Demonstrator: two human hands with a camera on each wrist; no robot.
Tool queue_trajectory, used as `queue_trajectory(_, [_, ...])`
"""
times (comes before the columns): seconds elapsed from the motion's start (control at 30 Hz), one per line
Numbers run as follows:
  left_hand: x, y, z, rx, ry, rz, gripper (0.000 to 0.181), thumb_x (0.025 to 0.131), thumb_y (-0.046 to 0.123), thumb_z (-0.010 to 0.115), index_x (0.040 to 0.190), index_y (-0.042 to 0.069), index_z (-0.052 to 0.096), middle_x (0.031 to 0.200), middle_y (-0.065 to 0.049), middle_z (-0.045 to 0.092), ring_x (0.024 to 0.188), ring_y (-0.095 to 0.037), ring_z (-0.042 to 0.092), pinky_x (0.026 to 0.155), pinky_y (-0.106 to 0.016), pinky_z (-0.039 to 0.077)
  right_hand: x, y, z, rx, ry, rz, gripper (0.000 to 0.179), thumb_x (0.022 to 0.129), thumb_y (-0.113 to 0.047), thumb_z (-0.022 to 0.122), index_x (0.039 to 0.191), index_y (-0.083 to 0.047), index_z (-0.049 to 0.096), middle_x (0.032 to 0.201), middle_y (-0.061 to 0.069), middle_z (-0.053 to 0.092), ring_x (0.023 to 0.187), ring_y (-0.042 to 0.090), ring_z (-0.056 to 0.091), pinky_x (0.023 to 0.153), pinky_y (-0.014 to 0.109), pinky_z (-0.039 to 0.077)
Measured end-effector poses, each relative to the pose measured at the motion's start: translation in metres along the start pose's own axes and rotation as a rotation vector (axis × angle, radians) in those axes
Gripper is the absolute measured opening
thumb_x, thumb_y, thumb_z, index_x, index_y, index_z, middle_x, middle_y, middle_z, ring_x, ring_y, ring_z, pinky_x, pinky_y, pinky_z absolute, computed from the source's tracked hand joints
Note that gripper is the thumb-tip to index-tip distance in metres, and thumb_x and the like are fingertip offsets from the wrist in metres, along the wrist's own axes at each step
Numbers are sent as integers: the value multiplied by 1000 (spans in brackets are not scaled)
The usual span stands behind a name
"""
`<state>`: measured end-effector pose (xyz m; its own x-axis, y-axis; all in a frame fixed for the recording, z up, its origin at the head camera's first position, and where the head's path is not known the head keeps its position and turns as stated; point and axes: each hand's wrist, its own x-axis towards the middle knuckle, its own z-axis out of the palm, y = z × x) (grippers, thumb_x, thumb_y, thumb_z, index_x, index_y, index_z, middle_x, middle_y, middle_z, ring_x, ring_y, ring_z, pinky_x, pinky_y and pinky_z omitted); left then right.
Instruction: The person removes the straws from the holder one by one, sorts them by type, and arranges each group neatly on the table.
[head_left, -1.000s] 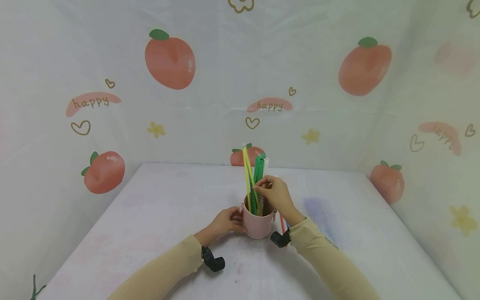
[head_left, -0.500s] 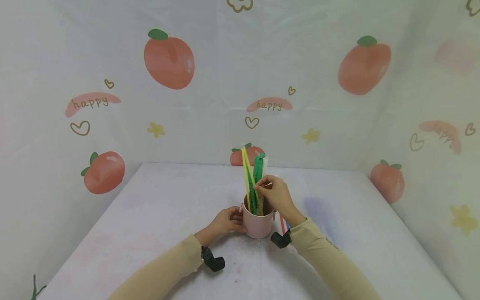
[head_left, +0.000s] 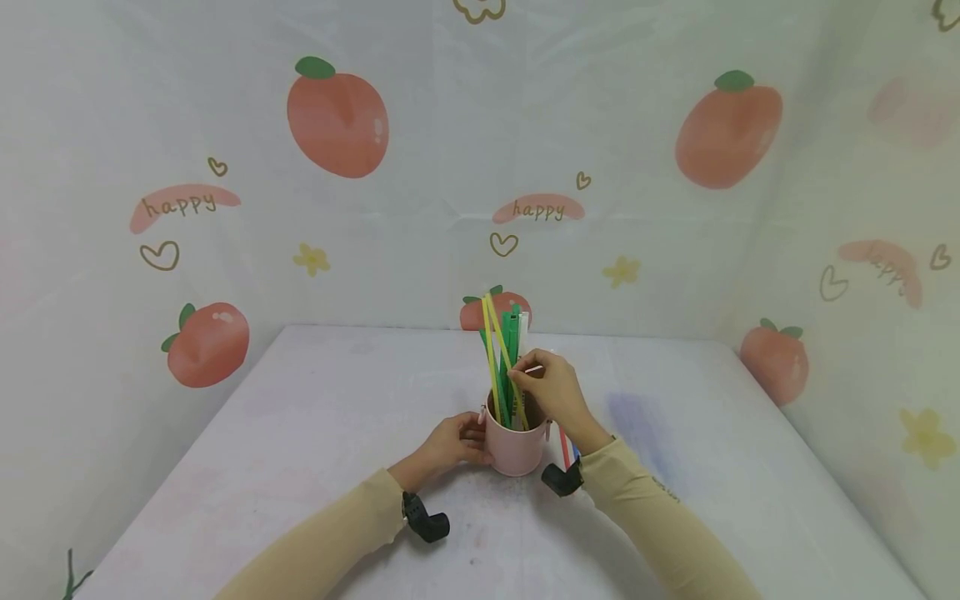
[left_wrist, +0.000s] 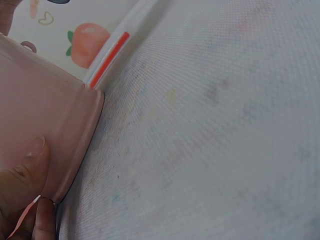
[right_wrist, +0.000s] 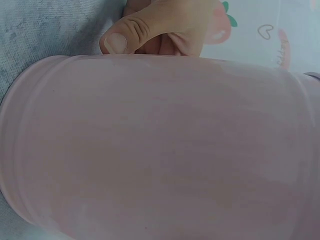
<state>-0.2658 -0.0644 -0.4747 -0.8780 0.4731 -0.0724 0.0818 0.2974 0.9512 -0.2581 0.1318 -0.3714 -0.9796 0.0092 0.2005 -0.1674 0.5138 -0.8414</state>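
Note:
A pink metal pail [head_left: 513, 454] with small side loops stands upright on the table in the head view. My left hand [head_left: 453, 442] grips its left side low down; the thumb [left_wrist: 32, 162] lies against the wall in the left wrist view. Over the rim, my right hand [head_left: 558, 396] pinches a thin yellow stick [head_left: 500, 335] between thumb and fingertips. Another yellow stick [head_left: 490, 346], several green sticks [head_left: 511, 337] with printing and a white one [head_left: 524, 327] stand in the pail, leaning slightly left. The pail [right_wrist: 165, 150] fills most of the right wrist view, hiding the right fingers.
Behind the pail's right side, red and blue striped white strips [head_left: 567, 450] lie on the table, partly covered by the right wrist; a red-striped strip [left_wrist: 110, 59] shows in the left wrist view. A printed white curtain [head_left: 420, 233] hangs behind the table.
The green and white sticks have shifted left inside the pail and fanned out somewhat. The yellow stick's lower end has moved slightly right. Both hands have stayed nearly in place.

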Motion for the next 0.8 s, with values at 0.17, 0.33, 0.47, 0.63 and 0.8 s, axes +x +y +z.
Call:
queue_trajectory(0.17, [0,0,0,2,2,-12,57,74,0,81,124,-5,55,122,-22,63,110,-31,64,92,-37,56,0,0,-1,1,1,2,9,87,-16,72,87,-9,67,98,8,70,89,23,70,76,36,58])
queue_trajectory(0.33, [0,1,0,13,3,-4,56,74,0,81,123,-5,55,122,-22,63,112,-32,63,92,-37,56,0,0,-2,4,3,1,8,87,-14,71,88,-8,66,94,8,71,88,22,69,75,34,58])
queue_trajectory(0.47, [-2,3,0,24,10,4,55,74,1,81,122,-6,55,121,-22,64,113,-32,62,93,-38,55,1,0,-3,15,5,4,8,87,-14,71,88,-7,65,93,8,71,86,20,68,75,34,58])
queue_trajectory(0.63, [-2,4,0,24,9,0,54,75,0,80,122,-6,55,121,-22,64,113,-33,62,93,-38,55,0,-1,-3,29,3,16,10,87,-14,71,87,-7,64,93,8,72,83,19,68,74,33,58])
queue_trajectory(0.8, [-1,5,0,19,7,-14,55,75,-1,80,123,-5,54,122,-22,63,112,-32,63,92,-37,56,-2,1,-5,62,7,7,10,87,-14,71,87,-7,64,95,9,72,84,19,69,77,35,58])
